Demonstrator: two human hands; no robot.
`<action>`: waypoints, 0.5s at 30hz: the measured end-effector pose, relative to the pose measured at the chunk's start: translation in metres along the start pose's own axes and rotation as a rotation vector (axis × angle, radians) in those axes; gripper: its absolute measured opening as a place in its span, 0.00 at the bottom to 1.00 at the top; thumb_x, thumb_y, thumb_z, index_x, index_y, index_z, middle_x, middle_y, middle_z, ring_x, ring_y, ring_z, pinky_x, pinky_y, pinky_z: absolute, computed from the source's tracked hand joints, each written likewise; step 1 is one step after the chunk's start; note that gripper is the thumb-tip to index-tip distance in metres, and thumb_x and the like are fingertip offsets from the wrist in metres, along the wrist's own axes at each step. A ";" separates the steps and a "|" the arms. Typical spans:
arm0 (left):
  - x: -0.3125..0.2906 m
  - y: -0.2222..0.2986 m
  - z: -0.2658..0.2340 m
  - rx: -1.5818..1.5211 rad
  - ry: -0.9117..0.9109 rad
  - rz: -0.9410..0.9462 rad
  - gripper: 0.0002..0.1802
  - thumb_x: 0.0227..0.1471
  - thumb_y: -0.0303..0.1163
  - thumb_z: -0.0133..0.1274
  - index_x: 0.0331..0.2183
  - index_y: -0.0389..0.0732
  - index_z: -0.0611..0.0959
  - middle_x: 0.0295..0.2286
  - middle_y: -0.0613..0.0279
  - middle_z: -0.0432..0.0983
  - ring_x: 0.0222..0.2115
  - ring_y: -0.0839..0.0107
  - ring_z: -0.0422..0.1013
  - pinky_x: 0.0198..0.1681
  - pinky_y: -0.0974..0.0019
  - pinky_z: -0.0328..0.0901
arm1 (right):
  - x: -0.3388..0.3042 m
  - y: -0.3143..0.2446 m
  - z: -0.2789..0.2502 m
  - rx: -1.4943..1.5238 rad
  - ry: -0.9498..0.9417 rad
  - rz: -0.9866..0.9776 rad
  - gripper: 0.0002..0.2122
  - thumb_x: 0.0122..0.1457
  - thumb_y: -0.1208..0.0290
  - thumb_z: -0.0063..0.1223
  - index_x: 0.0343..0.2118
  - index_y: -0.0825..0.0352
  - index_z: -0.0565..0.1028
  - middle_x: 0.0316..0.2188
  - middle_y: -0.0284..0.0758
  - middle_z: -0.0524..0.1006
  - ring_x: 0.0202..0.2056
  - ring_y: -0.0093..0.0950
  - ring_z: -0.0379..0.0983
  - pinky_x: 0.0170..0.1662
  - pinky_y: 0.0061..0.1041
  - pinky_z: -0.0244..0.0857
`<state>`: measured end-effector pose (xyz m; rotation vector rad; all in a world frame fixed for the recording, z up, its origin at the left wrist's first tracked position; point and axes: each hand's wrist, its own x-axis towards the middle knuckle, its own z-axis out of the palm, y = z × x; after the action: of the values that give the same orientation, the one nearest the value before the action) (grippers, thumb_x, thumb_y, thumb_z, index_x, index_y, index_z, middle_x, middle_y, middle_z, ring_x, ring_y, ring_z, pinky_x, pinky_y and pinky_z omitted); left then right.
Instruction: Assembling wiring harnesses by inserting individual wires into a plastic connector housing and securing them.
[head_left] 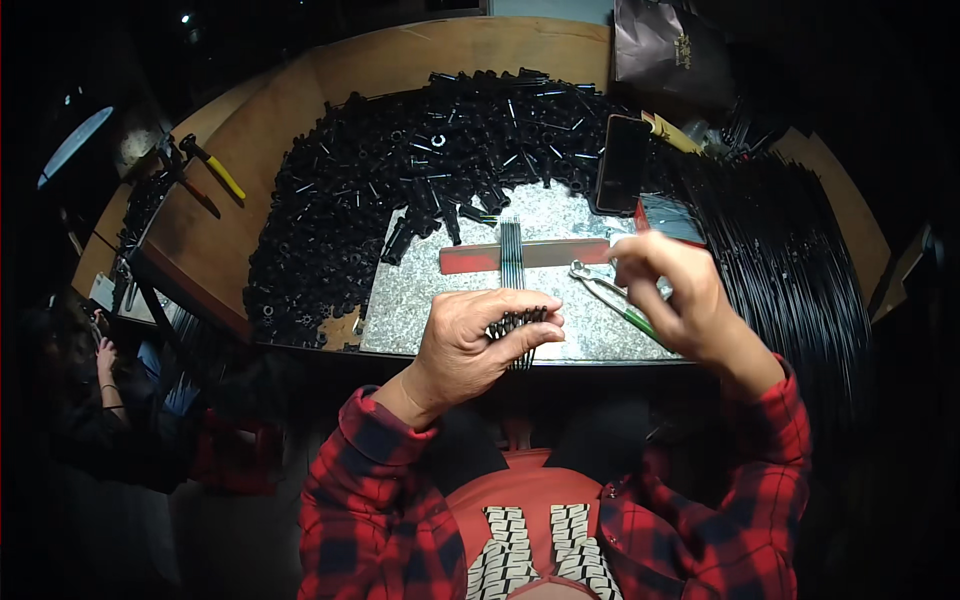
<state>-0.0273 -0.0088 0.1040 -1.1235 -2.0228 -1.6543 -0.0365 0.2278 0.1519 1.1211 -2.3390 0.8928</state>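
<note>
My left hand (478,338) is closed round a bundle of thin dark rods (512,262). Their far ends lie across a flat red and grey bar (470,258) on the speckled metal work plate; their near ends show between thumb and fingers. My right hand (672,288) is raised over the plate's right side, fingers curled, with a small white patch at one fingertip. Whether it pinches anything small I cannot make out. Just left of and below it lie pincers (603,290) with a green handle, partly hidden by that hand.
A large heap of black tubular parts (340,190) surrounds the plate (400,320) at left and back. A phone (622,165) leans at the back right, beside many long black rods (790,270). Yellow-handled pliers (222,172) hang on the wooden wall. Another person's hand (106,358) shows far left.
</note>
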 end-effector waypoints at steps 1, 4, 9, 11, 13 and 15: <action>0.000 -0.003 -0.002 -0.023 -0.039 0.002 0.13 0.47 0.22 0.58 0.38 0.33 0.80 0.29 0.55 0.81 0.32 0.71 0.77 0.36 0.71 0.71 | -0.003 -0.008 0.002 0.005 -0.014 -0.030 0.12 0.49 0.89 0.47 0.37 0.72 0.71 0.24 0.38 0.73 0.24 0.28 0.74 0.28 0.22 0.66; 0.002 0.005 -0.003 -0.204 -0.064 -0.170 0.19 0.48 0.22 0.58 0.44 0.32 0.76 0.31 0.54 0.80 0.35 0.72 0.76 0.38 0.72 0.71 | -0.007 -0.024 0.001 0.009 -0.075 -0.043 0.13 0.47 0.91 0.47 0.36 0.73 0.71 0.24 0.38 0.73 0.24 0.30 0.73 0.27 0.24 0.66; 0.001 -0.003 -0.013 -0.309 -0.159 -0.239 0.20 0.48 0.21 0.57 0.45 0.31 0.75 0.32 0.53 0.80 0.37 0.70 0.76 0.40 0.70 0.71 | -0.011 -0.036 -0.003 0.197 -0.229 -0.009 0.11 0.46 0.89 0.46 0.34 0.72 0.70 0.23 0.38 0.74 0.25 0.32 0.75 0.28 0.26 0.67; -0.002 -0.008 -0.016 -0.301 -0.163 -0.239 0.19 0.48 0.21 0.58 0.44 0.31 0.76 0.32 0.52 0.80 0.37 0.69 0.76 0.39 0.70 0.72 | -0.013 -0.038 0.002 0.384 -0.453 0.062 0.09 0.47 0.85 0.45 0.33 0.71 0.70 0.23 0.39 0.75 0.26 0.35 0.76 0.29 0.27 0.69; 0.000 -0.006 -0.018 -0.306 -0.154 -0.255 0.14 0.46 0.22 0.59 0.38 0.31 0.80 0.32 0.53 0.80 0.36 0.67 0.77 0.38 0.69 0.72 | -0.013 -0.045 0.008 0.389 -0.549 0.030 0.07 0.49 0.81 0.47 0.33 0.69 0.69 0.23 0.39 0.75 0.24 0.39 0.75 0.28 0.31 0.68; 0.000 -0.009 -0.017 -0.325 -0.168 -0.217 0.14 0.45 0.22 0.60 0.37 0.31 0.80 0.32 0.53 0.80 0.35 0.67 0.77 0.38 0.69 0.72 | -0.017 -0.044 0.020 0.390 -0.572 0.024 0.06 0.51 0.79 0.47 0.33 0.68 0.68 0.21 0.39 0.74 0.23 0.41 0.74 0.26 0.34 0.67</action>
<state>-0.0378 -0.0248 0.1021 -1.2186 -2.0909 -2.1235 0.0076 0.2021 0.1437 1.6942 -2.6919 1.1992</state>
